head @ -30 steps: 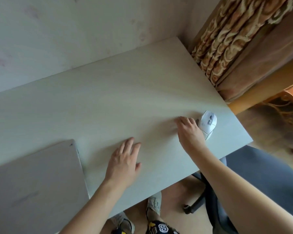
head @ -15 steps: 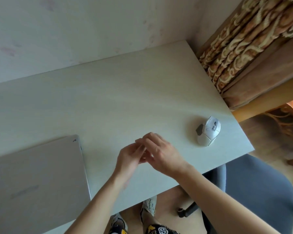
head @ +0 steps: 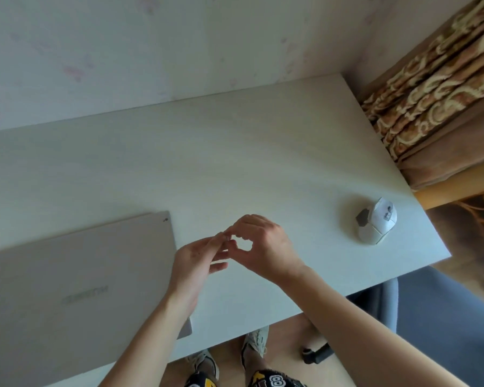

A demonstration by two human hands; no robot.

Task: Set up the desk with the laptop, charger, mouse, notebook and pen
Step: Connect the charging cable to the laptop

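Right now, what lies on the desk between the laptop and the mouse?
In the head view, only the two hands, left hand and right hand, fingertips touching above bare desk, between closed laptop and mouse.

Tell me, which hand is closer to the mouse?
Right. The right hand is beside the mouse, toward the desk's middle; the left hand is farther off, next to the laptop.

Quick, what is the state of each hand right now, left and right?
Left hand: open, fingers relaxed, holding nothing, fingertips meeting the right hand.
Right hand: fingers curled, touching the left fingertips; whether it pinches something small cannot be told.
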